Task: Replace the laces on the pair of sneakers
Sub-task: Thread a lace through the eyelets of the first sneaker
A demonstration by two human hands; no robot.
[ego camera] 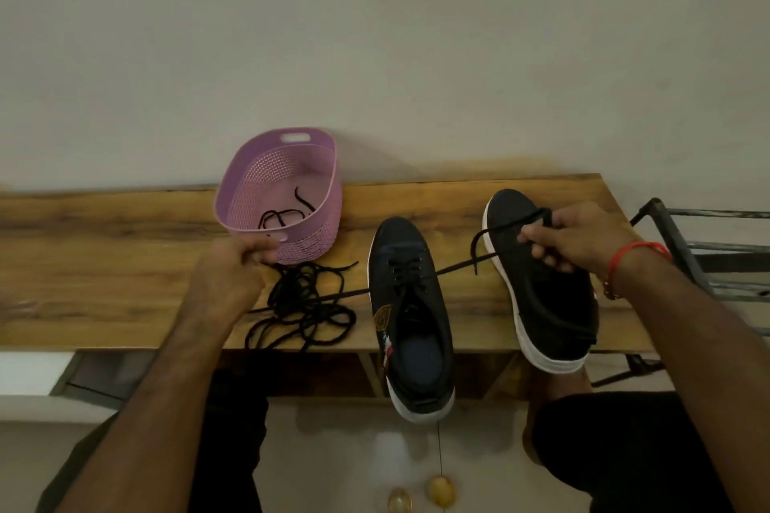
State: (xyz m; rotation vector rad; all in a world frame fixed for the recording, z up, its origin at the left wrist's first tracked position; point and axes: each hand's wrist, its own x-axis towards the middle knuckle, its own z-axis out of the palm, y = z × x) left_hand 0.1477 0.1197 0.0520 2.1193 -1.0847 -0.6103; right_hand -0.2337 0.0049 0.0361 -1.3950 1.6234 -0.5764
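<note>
Hands [233, 262] stretch a lace [454, 264] between sneakers [410, 304].

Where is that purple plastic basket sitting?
In the head view, the purple plastic basket sits left of centre on the wooden table, against the wall, just beyond the left hand.

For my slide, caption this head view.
Right hand holds a sneaker; left hand pulls its black lace.

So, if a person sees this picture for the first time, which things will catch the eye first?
Probably the two black sneakers: the laced sneaker lies mid-bench, and the right hand grips the other sneaker at the right end, with a taut lace running across towards the left. Next, the purple basket by the wall, the left hand at its near rim, above a tangle of black laces.
</note>
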